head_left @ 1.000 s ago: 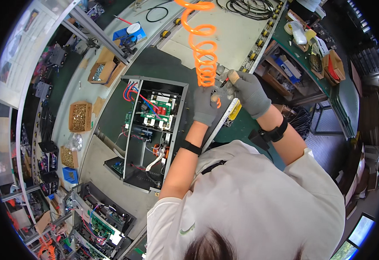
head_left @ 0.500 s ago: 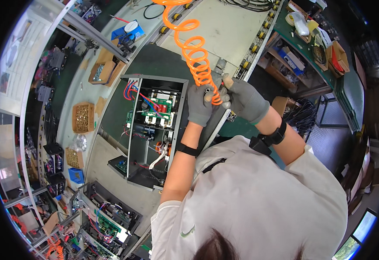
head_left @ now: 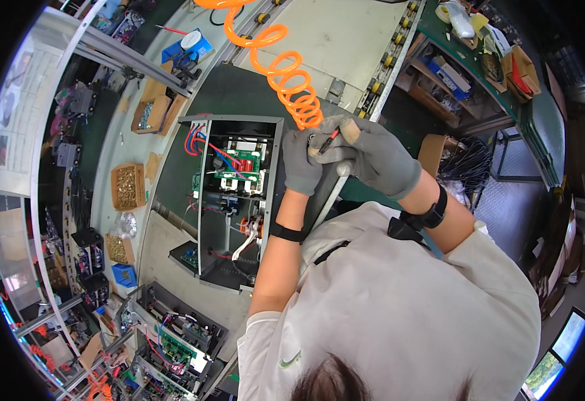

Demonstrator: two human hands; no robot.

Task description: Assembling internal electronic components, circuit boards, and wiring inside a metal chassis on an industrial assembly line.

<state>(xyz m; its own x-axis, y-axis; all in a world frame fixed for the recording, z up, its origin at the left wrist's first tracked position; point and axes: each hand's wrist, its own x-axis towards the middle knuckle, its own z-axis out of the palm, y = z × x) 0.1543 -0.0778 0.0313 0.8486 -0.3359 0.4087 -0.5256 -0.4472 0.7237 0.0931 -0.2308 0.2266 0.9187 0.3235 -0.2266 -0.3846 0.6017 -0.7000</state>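
Both my hands wear grey gloves and meet above the right side of an opened dark metal case (head_left: 277,150). My left hand (head_left: 302,164) is closed at the lower end of an orange coiled hose (head_left: 292,87). Its fingertips pinch a small round piece too small to name, and my right fingers partly cover them. In my right hand (head_left: 383,160), closed as well, is a slim red-and-black tool (head_left: 328,142), its tip toward my left fingers. Inside the case lie a green circuit board (head_left: 243,163), red and blue wires, and white cables.
Boxes of small brass-coloured parts (head_left: 127,186) line the left ledge, near a blue bin (head_left: 124,275). Another opened unit with boards (head_left: 172,337) lies at the lower left. Roller track (head_left: 387,61) runs along the far right. A green bench (head_left: 466,73) carries cartons and bags.
The coiled hose has swung left, and its lower end no longer hangs between my hands. My right hand has moved left against my left fingers, with the red-and-black tool now in plain sight.
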